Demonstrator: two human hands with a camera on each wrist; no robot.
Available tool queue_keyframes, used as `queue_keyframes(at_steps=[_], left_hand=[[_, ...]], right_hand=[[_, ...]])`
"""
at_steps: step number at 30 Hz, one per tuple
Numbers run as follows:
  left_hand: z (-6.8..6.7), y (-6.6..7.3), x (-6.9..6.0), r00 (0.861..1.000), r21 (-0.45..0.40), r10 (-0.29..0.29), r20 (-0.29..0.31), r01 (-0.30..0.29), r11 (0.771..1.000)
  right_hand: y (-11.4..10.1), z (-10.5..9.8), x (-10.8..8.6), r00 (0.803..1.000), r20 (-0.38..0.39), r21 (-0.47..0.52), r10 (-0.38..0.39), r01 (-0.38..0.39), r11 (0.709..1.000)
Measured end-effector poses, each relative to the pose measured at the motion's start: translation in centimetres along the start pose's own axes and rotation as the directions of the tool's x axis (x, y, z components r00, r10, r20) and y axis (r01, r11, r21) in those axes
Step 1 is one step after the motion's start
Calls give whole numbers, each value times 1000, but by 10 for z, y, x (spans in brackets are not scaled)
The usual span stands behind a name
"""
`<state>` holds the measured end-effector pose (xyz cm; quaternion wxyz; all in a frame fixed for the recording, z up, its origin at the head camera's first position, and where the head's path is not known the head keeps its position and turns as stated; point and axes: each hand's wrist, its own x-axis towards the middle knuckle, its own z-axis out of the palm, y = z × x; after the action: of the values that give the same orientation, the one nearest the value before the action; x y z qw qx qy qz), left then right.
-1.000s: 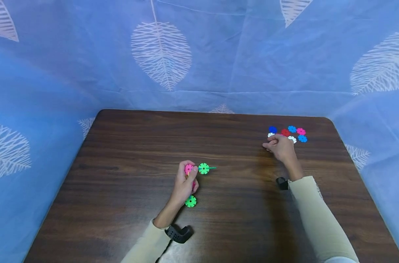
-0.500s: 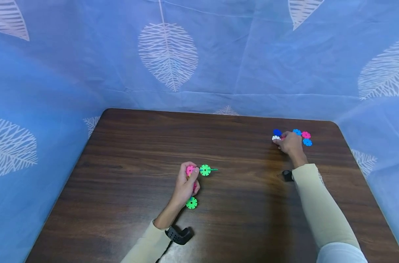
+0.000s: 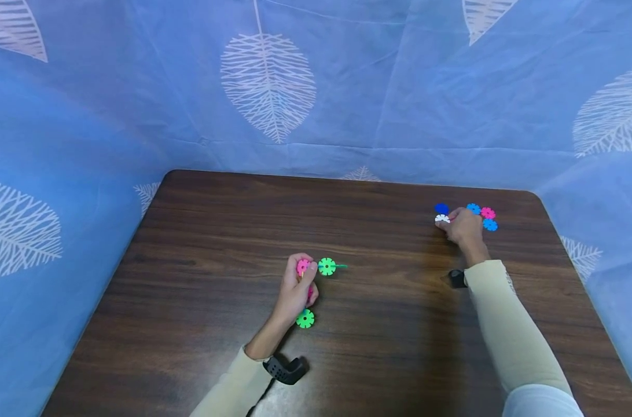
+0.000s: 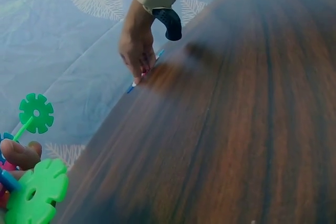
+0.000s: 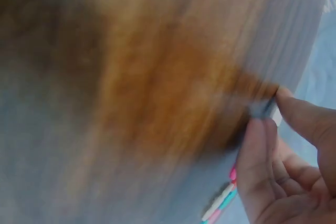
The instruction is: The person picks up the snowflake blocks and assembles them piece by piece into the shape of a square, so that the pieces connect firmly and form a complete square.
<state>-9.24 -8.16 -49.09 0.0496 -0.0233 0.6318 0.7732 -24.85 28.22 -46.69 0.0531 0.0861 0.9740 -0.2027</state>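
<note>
R hand (image 3: 466, 226) shifted right vs 1 s ago, now beside white notched plastic disc (image 3: 442, 218), grip unclear; L hand (image 3: 294, 294) grasps pink notched plastic disc (image 3: 301, 267).

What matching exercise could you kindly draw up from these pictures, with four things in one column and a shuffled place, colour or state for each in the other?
Column one
1. left hand
2. right hand
3. table
4. hanging cloth

Column two
A. dark brown, with wood grain
B. at the loose discs
C. blue, with pale leaf shapes
D. holding the linked discs

Right pairs: 1-D, 2-B, 3-A, 4-C.
</note>
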Motion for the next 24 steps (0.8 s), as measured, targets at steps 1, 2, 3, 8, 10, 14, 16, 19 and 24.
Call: queue_keyframes(at_steps=[1,2,3,8,10,14,16,19,24], left_hand=[[0,1,0,1000,3,-5,0,5,1000],[1,2,1,1000,4,-11,1,11,1000],[1,3,1,1000,7,-16,2,16,1000],[1,5,1,999,12,-41,8,40,999],[2,4,1,999,9,-46,9,46,999],[4,4,0,999,8,-43,8,43,999],[4,3,-1,999,12,-40,7,40,999],[4,3,-1,999,15,-40,10,40,999],[5,3,0,1000,7,-23,17,23,1000]], right_hand=[[1,-1,-1,1000,5,30,15,-16,999],[1,-2,-2,1000,9,61,28,-29,998],[1,-2,-3,999,12,91,41,-42,995],[2,-1,-9,998,3,213,68,-67,975],[4,0,-12,997,0,273,75,-73,959],[6,0,-21,998,-44,286,45,-30,958],[6,1,-28,998,-57,260,5,10,966],[5,4,-40,996,-68,198,-59,72,978],[-9,12,-62,995,-7,274,-100,98,957]])
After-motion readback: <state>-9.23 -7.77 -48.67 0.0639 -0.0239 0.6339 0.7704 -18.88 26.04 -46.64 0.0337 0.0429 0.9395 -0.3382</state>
